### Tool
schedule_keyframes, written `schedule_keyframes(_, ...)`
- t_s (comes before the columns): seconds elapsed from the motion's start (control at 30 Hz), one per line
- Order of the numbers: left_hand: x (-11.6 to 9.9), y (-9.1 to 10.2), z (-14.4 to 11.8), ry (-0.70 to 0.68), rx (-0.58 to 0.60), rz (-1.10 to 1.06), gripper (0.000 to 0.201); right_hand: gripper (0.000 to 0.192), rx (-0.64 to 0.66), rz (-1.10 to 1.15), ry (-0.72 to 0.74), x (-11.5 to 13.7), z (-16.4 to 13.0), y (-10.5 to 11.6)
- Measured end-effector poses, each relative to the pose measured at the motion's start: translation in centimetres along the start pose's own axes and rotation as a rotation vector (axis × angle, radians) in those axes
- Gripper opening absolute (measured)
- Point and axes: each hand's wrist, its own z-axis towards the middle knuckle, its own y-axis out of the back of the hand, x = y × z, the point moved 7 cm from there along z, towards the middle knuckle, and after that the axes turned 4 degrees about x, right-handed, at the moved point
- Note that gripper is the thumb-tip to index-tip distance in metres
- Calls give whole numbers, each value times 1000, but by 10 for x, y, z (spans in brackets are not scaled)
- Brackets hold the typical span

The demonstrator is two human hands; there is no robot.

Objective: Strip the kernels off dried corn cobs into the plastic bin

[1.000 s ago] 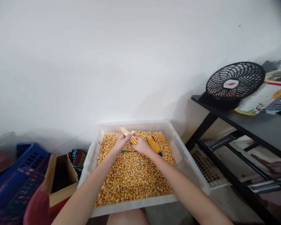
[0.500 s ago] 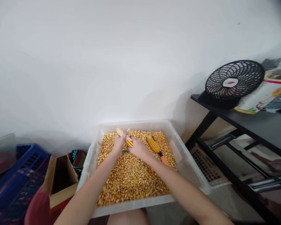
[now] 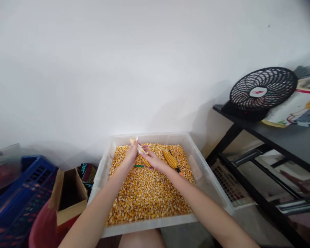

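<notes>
Both hands hold one partly stripped corn cob (image 3: 141, 150) over a bed of loose corn kernels (image 3: 150, 196). My left hand (image 3: 131, 153) is closed around its bare, pale upper end. My right hand (image 3: 153, 160) grips the lower part, where yellow kernels still show, with the thumb lying along the cob. Just right of this hand a full corn cob (image 3: 169, 158) rests on the kernels, beside a tool with an orange handle (image 3: 181, 174), mostly hidden by the forearm. A thin green object (image 3: 138, 166) lies under the hands.
The kernels fill a translucent plastic bin (image 3: 150, 227) against a white wall. To the left are a cardboard box (image 3: 71, 193), a pink tub (image 3: 42, 220) and a blue crate (image 3: 28, 186). At right stands a black shelf (image 3: 237, 122) bearing a black fan (image 3: 263, 89).
My right hand has opened out somewhat and shifted slightly right, showing more of the kernelled lower cob. The cob is tilted more steeply. The whole view has shifted a little.
</notes>
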Motion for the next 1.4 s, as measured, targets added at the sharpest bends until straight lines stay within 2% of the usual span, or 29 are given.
schedule_keyframes(0.07,-2,-3,-4,-60,-13,39,43,47,-62,-25,50,1,2,2)
schedule_keyframes(0.17,-1,-4,-8,-100,-48,115,44,48,-87,-58,112,0,4,-1)
schedule_keyframes(0.3,1,0,-9,-152,-92,262,45,65,-55,-45,34,-12,3,-10)
schedule_keyframes(0.5,-9,7,-18,-350,-241,510,41,76,-34,73,6,-13,2,-14)
schedule_keyframes(0.63,-3,10,-14,-272,-212,398,39,70,5,205,-16,-10,4,-18)
schedule_keyframes(0.8,2,17,-7,-197,-206,207,35,49,17,190,45,-8,4,-23)
schedule_keyframes(0.97,6,15,-7,-167,-193,219,37,59,-89,165,-28,-9,3,-18)
schedule_keyframes(1.03,5,13,-8,-154,-186,221,39,61,-80,203,-62,-7,3,-17)
schedule_keyframes(1.2,-6,20,-11,-179,-269,213,38,44,61,219,17,4,2,-18)
schedule_keyframes(1.3,-8,22,-11,-163,-288,207,39,37,39,202,46,6,1,-19)
schedule_keyframes(1.4,-8,19,-11,-159,-271,231,38,40,-34,220,38,5,1,-19)
